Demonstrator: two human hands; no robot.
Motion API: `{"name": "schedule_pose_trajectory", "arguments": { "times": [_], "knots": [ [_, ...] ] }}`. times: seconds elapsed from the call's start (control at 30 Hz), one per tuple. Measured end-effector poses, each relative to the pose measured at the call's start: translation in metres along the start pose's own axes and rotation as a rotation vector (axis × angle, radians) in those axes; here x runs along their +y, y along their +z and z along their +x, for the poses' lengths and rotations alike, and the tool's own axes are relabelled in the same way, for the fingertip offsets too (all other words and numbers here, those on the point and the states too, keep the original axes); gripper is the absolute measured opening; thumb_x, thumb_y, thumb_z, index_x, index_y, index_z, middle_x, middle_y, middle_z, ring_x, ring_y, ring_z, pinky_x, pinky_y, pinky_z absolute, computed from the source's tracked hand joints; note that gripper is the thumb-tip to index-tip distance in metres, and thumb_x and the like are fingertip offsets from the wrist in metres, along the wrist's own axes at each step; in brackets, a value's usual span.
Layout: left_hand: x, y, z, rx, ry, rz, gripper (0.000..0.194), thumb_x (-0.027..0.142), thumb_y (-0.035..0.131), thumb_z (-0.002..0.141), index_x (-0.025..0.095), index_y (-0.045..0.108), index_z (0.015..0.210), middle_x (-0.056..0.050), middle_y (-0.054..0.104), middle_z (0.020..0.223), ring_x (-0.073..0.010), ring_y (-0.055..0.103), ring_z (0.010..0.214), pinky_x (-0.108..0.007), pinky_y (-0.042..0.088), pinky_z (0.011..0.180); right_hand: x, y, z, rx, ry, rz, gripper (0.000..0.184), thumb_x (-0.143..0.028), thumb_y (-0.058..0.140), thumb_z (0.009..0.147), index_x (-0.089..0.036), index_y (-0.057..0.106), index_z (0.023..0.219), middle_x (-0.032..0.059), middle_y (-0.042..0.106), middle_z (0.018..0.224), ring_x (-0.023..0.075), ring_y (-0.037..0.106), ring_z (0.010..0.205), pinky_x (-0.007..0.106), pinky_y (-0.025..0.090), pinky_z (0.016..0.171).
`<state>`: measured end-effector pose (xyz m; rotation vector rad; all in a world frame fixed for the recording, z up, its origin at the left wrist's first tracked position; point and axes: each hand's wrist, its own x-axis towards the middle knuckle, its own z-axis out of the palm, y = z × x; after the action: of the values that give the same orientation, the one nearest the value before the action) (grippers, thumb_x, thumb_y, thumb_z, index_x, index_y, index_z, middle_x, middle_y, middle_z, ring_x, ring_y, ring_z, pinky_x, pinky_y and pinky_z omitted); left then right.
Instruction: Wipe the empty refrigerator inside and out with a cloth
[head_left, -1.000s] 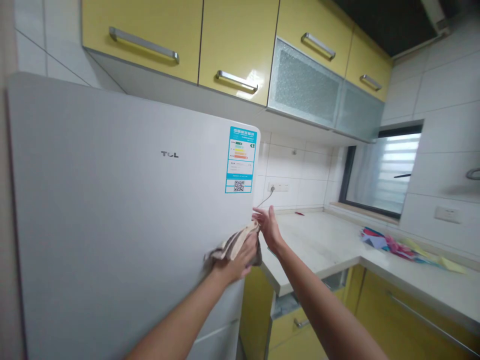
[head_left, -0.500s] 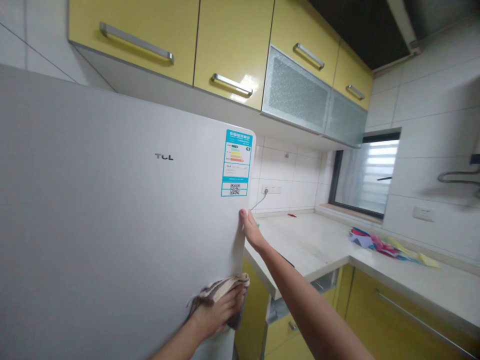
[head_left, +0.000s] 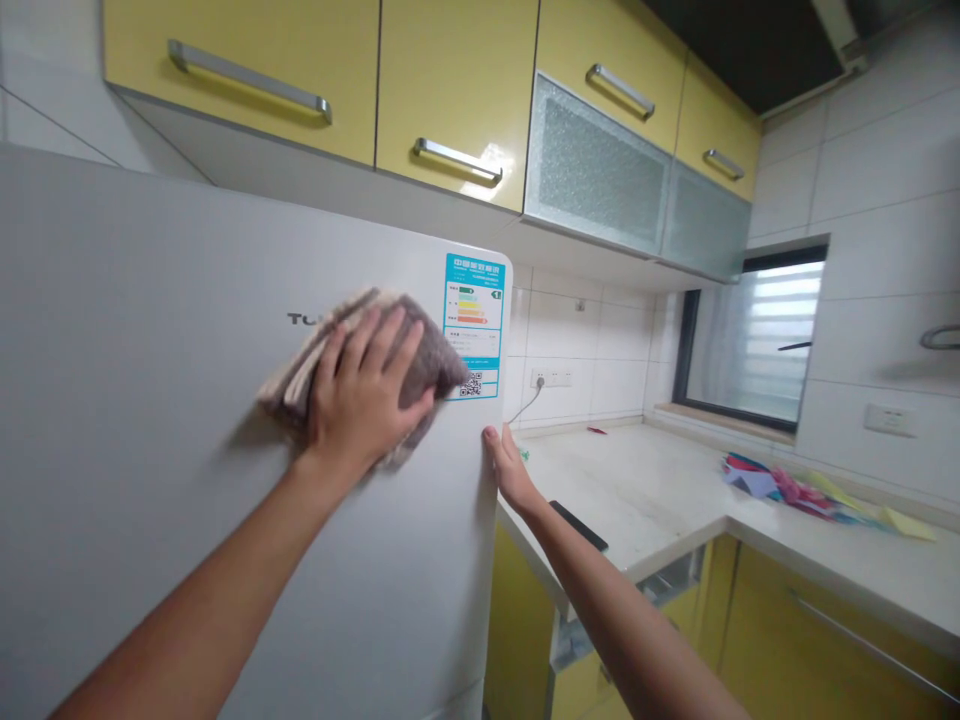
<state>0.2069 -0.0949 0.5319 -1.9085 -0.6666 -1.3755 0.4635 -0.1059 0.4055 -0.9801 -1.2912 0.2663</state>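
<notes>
My left hand (head_left: 367,385) lies over a brown and cream striped cloth (head_left: 439,365), fingers spread, and presses it to the front of a grey refrigerator door (head_left: 150,420). Part of the dark brand lettering (head_left: 300,320) is covered by the cloth. A corner of the cloth reaches the lower left of the blue energy label (head_left: 474,300). At the door's right edge, my right hand (head_left: 514,468) holds on with its thumb on the front. Its other fingers are mostly hidden behind the edge.
Yellow wall cabinets (head_left: 457,80) hang above the refrigerator. To the right runs a white countertop (head_left: 645,480), with a dark flat object (head_left: 577,525) near its edge and colourful crumpled material (head_left: 806,490) farther along. A cord (head_left: 529,402) is plugged into a wall socket (head_left: 555,379). A window (head_left: 757,340) is beyond.
My left hand has moved the cloth up from the lower right of the door to beside the lettering and label. My right hand stays on the door's edge. The view has shifted slightly.
</notes>
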Motion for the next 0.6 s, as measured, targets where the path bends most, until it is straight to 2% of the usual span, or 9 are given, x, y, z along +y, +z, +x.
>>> {"name": "schedule_pose_trajectory", "arguments": {
  "times": [0.07, 0.13, 0.2, 0.3, 0.37, 0.43, 0.53, 0.6],
  "knots": [
    [0.008, 0.005, 0.058, 0.037, 0.022, -0.012, 0.08, 0.047, 0.063, 0.101, 0.021, 0.038, 0.172, -0.013, 0.032, 0.182, -0.0354, 0.023, 0.171, -0.061, 0.011, 0.139, -0.002, 0.001, -0.001, -0.004, -0.015, -0.011, 0.065, -0.085, 0.052, 0.097, -0.024, 0.068, 0.112, 0.0101, 0.073, 0.122, 0.0312, 0.063, 0.125, 0.047, 0.047, 0.117],
    [0.025, 0.018, 0.097, 0.005, 0.112, -0.035, 0.08, 0.05, 0.063, 0.1, 0.019, 0.041, 0.17, -0.015, 0.032, 0.182, -0.0356, 0.022, 0.171, -0.06, 0.01, 0.139, -0.005, 0.001, -0.001, -0.007, -0.016, -0.029, 0.066, -0.086, 0.052, 0.097, -0.024, 0.068, 0.112, 0.01, 0.073, 0.124, 0.0314, 0.062, 0.125, 0.046, 0.046, 0.119],
    [0.044, 0.034, 0.114, -0.072, 0.255, -0.051, 0.076, 0.05, 0.063, 0.099, 0.017, 0.048, 0.166, -0.016, 0.037, 0.18, -0.0355, 0.024, 0.17, -0.058, 0.011, 0.139, -0.007, -0.002, -0.002, -0.023, 0.003, -0.047, 0.066, -0.086, 0.052, 0.097, -0.024, 0.068, 0.112, 0.009, 0.073, 0.121, 0.0311, 0.062, 0.125, 0.046, 0.047, 0.118],
    [0.054, 0.045, 0.118, -0.192, 0.461, -0.059, 0.068, 0.047, 0.064, 0.099, 0.015, 0.057, 0.159, -0.015, 0.045, 0.176, -0.0343, 0.029, 0.168, -0.054, 0.013, 0.139, -0.008, -0.006, -0.003, -0.025, 0.037, -0.076, 0.066, -0.087, 0.053, 0.096, -0.025, 0.069, 0.109, 0.0072, 0.074, 0.11, 0.0309, 0.062, 0.121, 0.046, 0.049, 0.115],
    [0.042, 0.04, 0.117, -0.209, 0.508, -0.054, 0.069, 0.048, 0.063, 0.1, 0.016, 0.055, 0.161, -0.014, 0.043, 0.177, -0.0329, 0.03, 0.168, -0.052, 0.013, 0.14, -0.007, -0.008, -0.003, -0.012, 0.046, -0.092, 0.064, -0.086, 0.054, 0.096, -0.025, 0.07, 0.108, 0.0068, 0.073, 0.105, 0.0309, 0.062, 0.12, 0.047, 0.049, 0.116],
    [0.015, 0.024, 0.119, -0.162, 0.45, -0.034, 0.074, 0.051, 0.061, 0.101, 0.019, 0.048, 0.166, -0.012, 0.037, 0.18, -0.0319, 0.026, 0.169, -0.052, 0.012, 0.14, -0.006, -0.009, -0.002, -0.004, 0.051, -0.103, 0.063, -0.085, 0.055, 0.097, -0.025, 0.071, 0.107, 0.0071, 0.073, 0.103, 0.0314, 0.062, 0.121, 0.049, 0.047, 0.117],
    [-0.037, -0.016, 0.125, -0.06, 0.236, 0.014, 0.078, 0.053, 0.059, 0.102, 0.018, 0.041, 0.169, -0.012, 0.034, 0.182, -0.0332, 0.023, 0.17, -0.055, 0.01, 0.139, -0.004, -0.009, -0.002, -0.005, 0.059, -0.103, 0.064, -0.084, 0.056, 0.097, -0.024, 0.072, 0.109, 0.0087, 0.074, 0.106, 0.0326, 0.063, 0.123, 0.052, 0.045, 0.12],
    [-0.071, -0.048, 0.126, -0.049, 0.09, 0.055, 0.079, 0.057, 0.054, 0.103, 0.013, 0.041, 0.167, -0.013, 0.038, 0.178, -0.0356, 0.027, 0.167, -0.057, 0.011, 0.138, -0.002, -0.007, -0.002, 0.004, 0.044, -0.081, 0.065, -0.084, 0.057, 0.097, -0.023, 0.073, 0.116, 0.0102, 0.075, 0.114, 0.0331, 0.063, 0.125, 0.052, 0.044, 0.121]
  ]
}}
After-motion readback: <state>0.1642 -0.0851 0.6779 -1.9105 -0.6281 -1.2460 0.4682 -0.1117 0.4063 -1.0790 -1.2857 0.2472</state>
